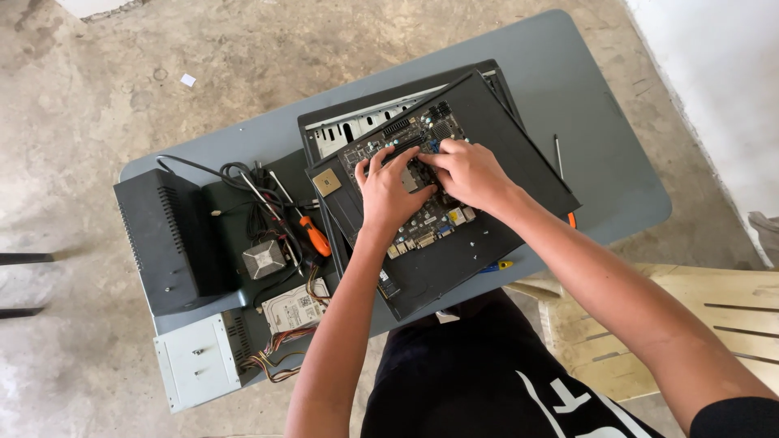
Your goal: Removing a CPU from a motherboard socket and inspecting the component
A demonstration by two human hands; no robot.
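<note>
A: We saw the left hand (392, 191) and right hand (466, 172) pressed on a dark green rectangular circuit board (422, 182), lying on a black metal panel (454, 195) atop the grey table (584, 122).

B: Fingers were curled; whether they gripped anything, we couldn't tell. The hands hid the board's centre.

2 bare forearms enter from the bottom edge, no watch, rings or gloves showing. Left hand (388, 193) and right hand (469, 172) both bare, fingers uncovered. Short black fabric sleeve (734, 418) ends at the right upper arm, bottom right corner. Black fabric garment (454, 381) covers the torso and lap, bottom centre, with a bold white printed marking (568, 401) on its lower right part, cut off by the frame edge.
</note>
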